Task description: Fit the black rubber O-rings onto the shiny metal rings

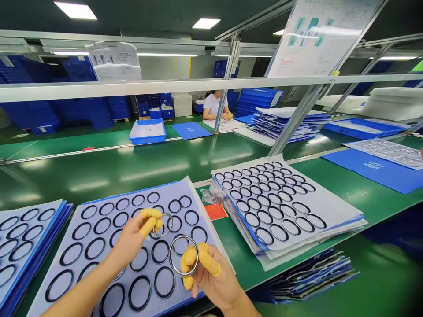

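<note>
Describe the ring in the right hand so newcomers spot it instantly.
On the green bench lies the middle sheet, spread with black rings. Above its right side, the right hand holds the silvery ring, which looks thicker than the ring in the left hand.

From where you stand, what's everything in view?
Table: one, green, foreground
Top sheets: three, white, on table
Flat rings: dozens, black, on sheets
Held rings: two, silvery, over middle sheet
Card: one, red, beside middle sheet
Crumpled plastic: one, clear, behind card
Trays: several, blue, farther back
Metal frame: one, silvery, across view
Coworker: one, white top, background
Left hand: one, yellow finger covers, at farther ring
Right hand: one, yellow covers, at nearer ring
</note>
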Action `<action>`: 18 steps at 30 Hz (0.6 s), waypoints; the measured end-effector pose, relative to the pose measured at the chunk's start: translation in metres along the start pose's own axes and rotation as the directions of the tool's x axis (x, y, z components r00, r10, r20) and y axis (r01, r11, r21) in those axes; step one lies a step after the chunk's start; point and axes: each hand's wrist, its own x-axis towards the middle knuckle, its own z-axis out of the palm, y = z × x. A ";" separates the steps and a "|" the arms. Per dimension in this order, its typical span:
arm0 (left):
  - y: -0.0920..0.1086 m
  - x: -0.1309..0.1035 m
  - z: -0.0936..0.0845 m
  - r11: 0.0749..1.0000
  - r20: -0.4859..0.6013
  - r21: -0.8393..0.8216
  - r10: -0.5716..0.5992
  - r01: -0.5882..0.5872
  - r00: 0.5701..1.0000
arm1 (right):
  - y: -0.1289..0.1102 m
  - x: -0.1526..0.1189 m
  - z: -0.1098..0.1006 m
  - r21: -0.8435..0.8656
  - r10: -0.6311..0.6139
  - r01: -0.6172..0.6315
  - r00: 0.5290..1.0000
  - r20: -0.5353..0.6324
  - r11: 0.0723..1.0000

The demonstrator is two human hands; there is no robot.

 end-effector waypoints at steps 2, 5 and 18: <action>0.000 -0.035 -0.003 0.987 0.049 -0.154 -0.038 0.045 0.998 | 0.006 0.003 0.002 0.009 0.035 -0.035 0.999 0.006 0.999; -0.003 -0.071 -0.002 0.910 0.154 -0.366 -0.148 0.195 0.977 | 0.015 0.008 0.006 -0.010 0.086 -0.086 0.996 0.008 0.996; -0.008 -0.092 -0.002 0.743 0.174 -0.609 -0.216 0.277 0.961 | 0.039 0.008 0.015 -0.291 0.140 -0.125 0.990 0.032 0.949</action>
